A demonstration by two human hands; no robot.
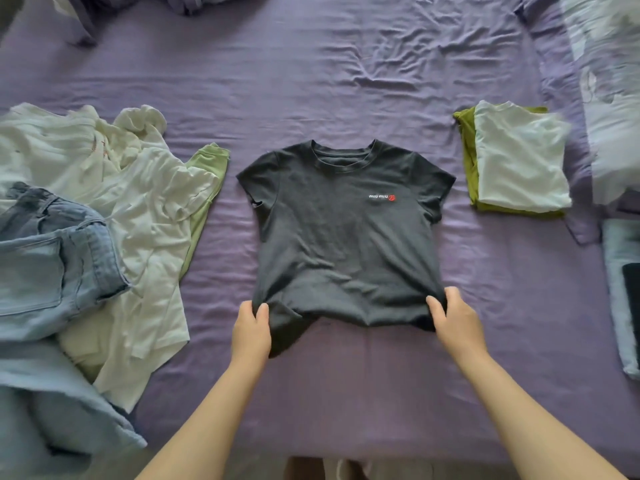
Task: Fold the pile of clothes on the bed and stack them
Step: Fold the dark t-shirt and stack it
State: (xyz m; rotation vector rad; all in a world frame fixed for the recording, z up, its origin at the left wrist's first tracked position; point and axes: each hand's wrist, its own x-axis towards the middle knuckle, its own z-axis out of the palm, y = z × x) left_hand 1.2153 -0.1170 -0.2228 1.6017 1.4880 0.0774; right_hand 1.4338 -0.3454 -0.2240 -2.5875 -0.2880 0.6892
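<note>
A dark grey T-shirt (pixel 343 233) lies spread face up in the middle of the purple bed sheet (pixel 346 71), neck pointing away from me. My left hand (pixel 251 329) pinches its lower left hem corner and my right hand (pixel 457 318) pinches the lower right corner. To the left lies an unfolded pile: white garments (pixel 138 202), a light green piece (pixel 204 192) and blue jeans (pixel 45 258). On the right sits a stack with a folded white top (pixel 519 157) on a folded olive green garment (pixel 467 150).
Crumpled bedding (pixel 187 3) lies at the far edge. Pale bedding or pillows (pixel 613 98) run along the right side, with a light blue item (pixel 620 292) below them. The bed's near edge is just in front of me.
</note>
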